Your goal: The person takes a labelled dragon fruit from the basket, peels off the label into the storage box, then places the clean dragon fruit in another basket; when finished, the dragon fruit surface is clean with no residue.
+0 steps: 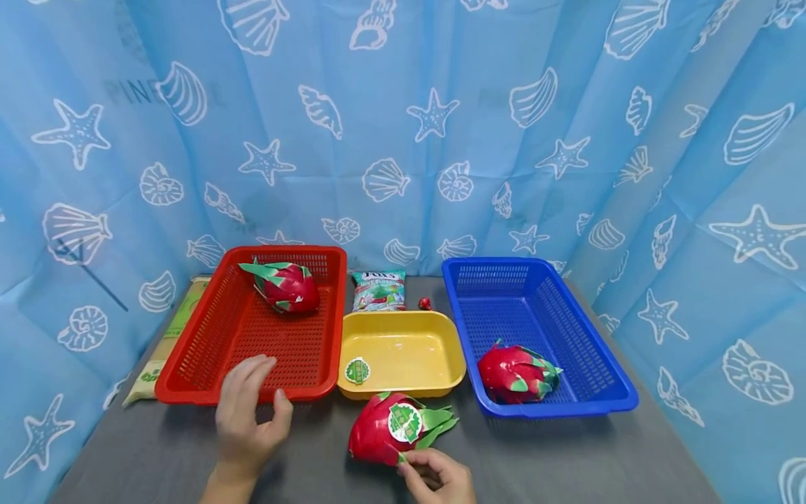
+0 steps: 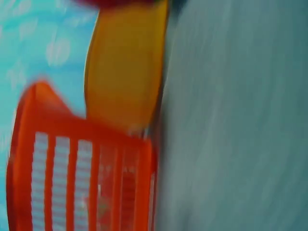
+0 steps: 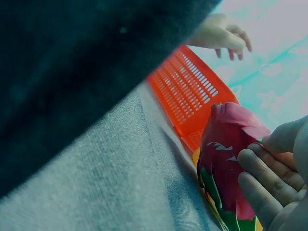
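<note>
In the head view a red dragon fruit (image 1: pixel 376 430) with green leaf tips and a round green-and-white sticker lies on the table before the yellow tray. My right hand (image 1: pixel 441 476) pinches a small tip on its near side between thumb and finger; the right wrist view shows the same hand (image 3: pixel 274 178) against the dragon fruit (image 3: pixel 226 159). Over the near edge of the red basket (image 1: pixel 208 395) hovers my left hand (image 1: pixel 248 413), fingers loosely bent and holding nothing. A second dragon fruit (image 1: pixel 296 288) sits in that basket, a third (image 1: pixel 513 374) in the blue basket (image 1: pixel 604 406).
The yellow tray (image 1: pixel 403 350) stands between the baskets, a round green sticker (image 1: pixel 357 371) inside it. Behind it are a candy bag (image 1: pixel 379 290) and a small red wrapped thing (image 1: pixel 425 304). A green-and-tan packet (image 1: pixel 166 339) lies left of the red basket. A blue curtain (image 1: pixel 403 140) hangs behind.
</note>
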{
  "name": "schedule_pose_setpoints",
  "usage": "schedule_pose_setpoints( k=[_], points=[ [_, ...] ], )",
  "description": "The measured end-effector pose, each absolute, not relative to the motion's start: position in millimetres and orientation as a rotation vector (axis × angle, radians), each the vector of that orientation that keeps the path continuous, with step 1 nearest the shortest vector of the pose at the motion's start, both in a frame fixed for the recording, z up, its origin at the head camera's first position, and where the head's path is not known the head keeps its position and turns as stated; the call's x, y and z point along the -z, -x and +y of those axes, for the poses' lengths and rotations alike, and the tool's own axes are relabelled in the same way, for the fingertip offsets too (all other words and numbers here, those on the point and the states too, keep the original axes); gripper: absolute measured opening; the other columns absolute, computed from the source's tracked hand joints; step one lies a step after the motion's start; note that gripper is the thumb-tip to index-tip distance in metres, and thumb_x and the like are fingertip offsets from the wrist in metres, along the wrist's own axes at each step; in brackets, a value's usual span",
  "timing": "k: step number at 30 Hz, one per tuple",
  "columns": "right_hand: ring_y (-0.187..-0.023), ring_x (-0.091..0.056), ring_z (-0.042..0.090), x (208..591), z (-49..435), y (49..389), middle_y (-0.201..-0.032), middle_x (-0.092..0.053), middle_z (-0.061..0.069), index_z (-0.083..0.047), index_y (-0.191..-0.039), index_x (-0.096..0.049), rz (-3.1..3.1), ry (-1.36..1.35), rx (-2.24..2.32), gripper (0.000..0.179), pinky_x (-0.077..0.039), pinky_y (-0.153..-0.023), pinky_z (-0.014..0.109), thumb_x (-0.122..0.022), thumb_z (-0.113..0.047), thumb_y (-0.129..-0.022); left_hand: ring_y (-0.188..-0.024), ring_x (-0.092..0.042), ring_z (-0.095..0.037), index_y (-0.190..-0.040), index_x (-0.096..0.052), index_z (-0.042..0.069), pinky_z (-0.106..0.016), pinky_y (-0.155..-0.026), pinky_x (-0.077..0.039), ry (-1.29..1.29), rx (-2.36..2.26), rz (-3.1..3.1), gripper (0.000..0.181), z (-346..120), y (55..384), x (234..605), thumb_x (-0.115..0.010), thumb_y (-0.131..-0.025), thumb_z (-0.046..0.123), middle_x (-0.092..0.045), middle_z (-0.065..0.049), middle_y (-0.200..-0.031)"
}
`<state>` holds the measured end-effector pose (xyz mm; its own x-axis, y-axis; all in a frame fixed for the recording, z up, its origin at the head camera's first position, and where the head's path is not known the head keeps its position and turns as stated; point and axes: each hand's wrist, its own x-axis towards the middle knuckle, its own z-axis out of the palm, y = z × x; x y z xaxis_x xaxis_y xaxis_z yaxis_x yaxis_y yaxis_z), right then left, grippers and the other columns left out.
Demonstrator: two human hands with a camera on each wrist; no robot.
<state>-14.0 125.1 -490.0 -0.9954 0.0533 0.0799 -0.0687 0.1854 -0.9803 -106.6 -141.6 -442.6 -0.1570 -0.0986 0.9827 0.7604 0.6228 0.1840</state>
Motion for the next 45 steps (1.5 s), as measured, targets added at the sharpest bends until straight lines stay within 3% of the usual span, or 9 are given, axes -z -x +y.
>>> schedule_pose_setpoints(
  k=[5, 11, 18, 22, 26, 30, 39, 45],
  points=[
    [-0.07, -0.072, 0.011, 490, 124, 17, -0.083, -0.075, 0.0, -0.002, -0.092, -0.078, -2.329, -0.07, -1.909, 0.008, -0.06, -0.064, 0.025, -0.082, -0.003, -0.085, -0.089, -0.063, -0.036, -0.105, -0.068, -0.014, -0.024, -0.1, -0.047, 0.818, 0.911, -1.657, 0.032, -117, 100, 456, -0.058, -0.085, 0.009, -0.067, -0.025, -0.1],
    [-0.07, -0.071, 0.009, 489, 123, 17, -0.084, -0.075, 0.0, -0.002, -0.092, -0.078, -2.316, -0.135, -1.881, 0.008, -0.06, -0.064, 0.026, -0.082, -0.003, -0.085, -0.101, -0.065, -0.029, -0.121, -0.067, -0.006, -0.024, -0.103, -0.047, 1.007, 1.05, -1.845, 0.037, -98, 95, 483, -0.063, -0.09, 0.013, -0.068, -0.017, -0.114],
    [-0.07, -0.071, 0.01, 491, 123, 19, -0.085, -0.075, 0.002, -0.003, -0.093, -0.078, -2.294, -0.188, -1.84, 0.008, -0.06, -0.062, 0.028, -0.081, -0.002, -0.086, -0.124, -0.057, -0.019, -0.141, -0.059, 0.011, -0.03, -0.098, -0.053, 1.0, 1.308, -2.282, 0.059, -91, 90, 501, -0.079, -0.087, 0.019, -0.058, -0.003, -0.14],
    [-0.072, -0.071, 0.009, 491, 123, 19, -0.087, -0.074, 0.002, -0.003, -0.094, -0.078, -2.311, -0.182, -1.831, 0.008, -0.06, -0.063, 0.027, -0.081, -0.006, -0.087, -0.134, -0.051, -0.024, -0.148, -0.053, 0.017, -0.039, -0.096, -0.055, 0.955, 1.51, -2.415, 0.064, -87, 90, 510, -0.079, -0.091, 0.026, -0.051, -0.006, -0.15],
    [-0.072, -0.071, 0.008, 491, 123, 20, -0.087, -0.074, 0.0, -0.003, -0.094, -0.078, -2.323, -0.181, -1.808, 0.008, -0.06, -0.063, 0.027, -0.08, -0.003, -0.087, -0.137, -0.048, -0.027, -0.15, -0.051, 0.017, -0.039, -0.097, -0.054, 0.904, 1.602, -2.436, 0.066, -87, 90, 512, -0.079, -0.092, 0.03, -0.05, -0.01, -0.152],
    [-0.071, -0.07, 0.007, 487, 126, 23, -0.088, -0.075, -0.003, -0.006, -0.094, -0.079, -2.37, -0.171, -1.752, 0.007, -0.06, -0.063, 0.026, -0.079, -0.002, -0.088, -0.135, -0.049, -0.026, -0.151, -0.051, 0.016, -0.038, -0.097, -0.054, 0.892, 1.587, -2.44, 0.066, -87, 90, 513, -0.078, -0.093, 0.032, -0.05, -0.006, -0.151],
    [-0.07, -0.071, 0.012, 453, 142, 37, -0.086, -0.075, -0.001, -0.01, -0.093, -0.08, -2.298, -0.113, -1.718, 0.006, -0.06, -0.062, 0.026, -0.079, -0.005, -0.089, -0.134, -0.05, -0.025, -0.15, -0.052, 0.014, -0.04, -0.097, -0.054, 0.934, 1.56, -2.407, 0.065, -87, 91, 515, -0.078, -0.093, 0.029, -0.052, -0.009, -0.149],
    [-0.065, -0.059, 0.01, 438, 152, 58, -0.087, -0.069, -0.007, -0.016, -0.096, -0.08, -2.465, -0.116, -1.627, 0.008, -0.053, -0.056, 0.023, -0.079, -0.01, -0.091, -0.132, -0.051, -0.025, -0.15, -0.052, 0.011, -0.039, -0.094, -0.056, 0.979, 1.552, -2.371, 0.064, -88, 92, 516, -0.078, -0.093, 0.026, -0.052, -0.01, -0.148]
  ],
)
